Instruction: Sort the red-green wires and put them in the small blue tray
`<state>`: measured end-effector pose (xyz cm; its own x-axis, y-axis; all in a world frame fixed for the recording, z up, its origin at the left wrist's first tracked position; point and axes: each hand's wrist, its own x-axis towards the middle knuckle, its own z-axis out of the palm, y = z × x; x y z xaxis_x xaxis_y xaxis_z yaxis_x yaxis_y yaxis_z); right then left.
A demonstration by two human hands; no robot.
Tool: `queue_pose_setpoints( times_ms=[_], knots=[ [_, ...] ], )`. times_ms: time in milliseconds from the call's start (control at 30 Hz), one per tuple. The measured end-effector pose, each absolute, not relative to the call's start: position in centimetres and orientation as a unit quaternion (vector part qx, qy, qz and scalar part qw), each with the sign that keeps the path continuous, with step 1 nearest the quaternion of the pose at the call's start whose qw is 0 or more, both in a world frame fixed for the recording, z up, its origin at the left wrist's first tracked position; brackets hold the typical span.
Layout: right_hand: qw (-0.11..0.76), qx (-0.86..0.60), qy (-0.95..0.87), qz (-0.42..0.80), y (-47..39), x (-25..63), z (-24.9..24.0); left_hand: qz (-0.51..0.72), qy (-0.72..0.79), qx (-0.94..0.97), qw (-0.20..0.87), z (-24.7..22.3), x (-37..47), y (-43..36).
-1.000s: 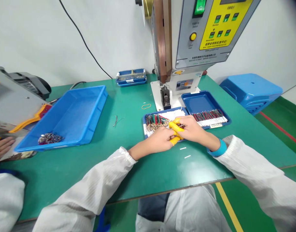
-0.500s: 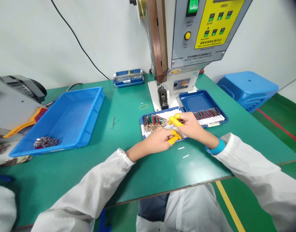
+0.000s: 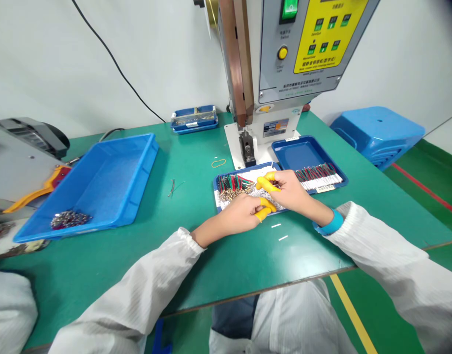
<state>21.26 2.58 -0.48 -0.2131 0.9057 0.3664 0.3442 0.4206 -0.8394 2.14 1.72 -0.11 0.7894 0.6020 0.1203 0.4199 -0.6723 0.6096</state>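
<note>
Both hands are over the near blue tray (image 3: 216, 192), which holds red, green and black wires with gold-coloured ends (image 3: 229, 186) and small white pieces. My left hand (image 3: 244, 212), with yellow finger covers, is closed at the tray's front edge; what is between its fingertips is too small to make out. Close by on the right, my right hand (image 3: 285, 188) pinches with yellow-covered thumb and finger over the tray; its fingers hide whatever they hold. A second blue tray (image 3: 297, 150) behind it carries a row of wires with white sleeves (image 3: 321, 181).
A crimping machine (image 3: 248, 147) stands behind the trays. At left is a big blue bin (image 3: 111, 167) with metal parts. Loose wires (image 3: 171, 188), a rubber band (image 3: 219, 162) and two white pieces lie on the green table. Another person's white sleeve (image 3: 10, 309) shows at lower left.
The view has shifted slightly. The other person's sleeve at lower left reaches further into view. My hands hold nearly the same pose over the tray.
</note>
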Motion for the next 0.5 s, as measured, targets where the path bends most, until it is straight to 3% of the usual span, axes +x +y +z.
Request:
queue_pose_setpoints(
  times_ms=[500],
  knots=[
    [0.444,-0.435,-0.724,0.298,2.37,21.20,-0.23,0.148,0.286,0.906,0.274,-0.47,2.11,1.82]
  ],
)
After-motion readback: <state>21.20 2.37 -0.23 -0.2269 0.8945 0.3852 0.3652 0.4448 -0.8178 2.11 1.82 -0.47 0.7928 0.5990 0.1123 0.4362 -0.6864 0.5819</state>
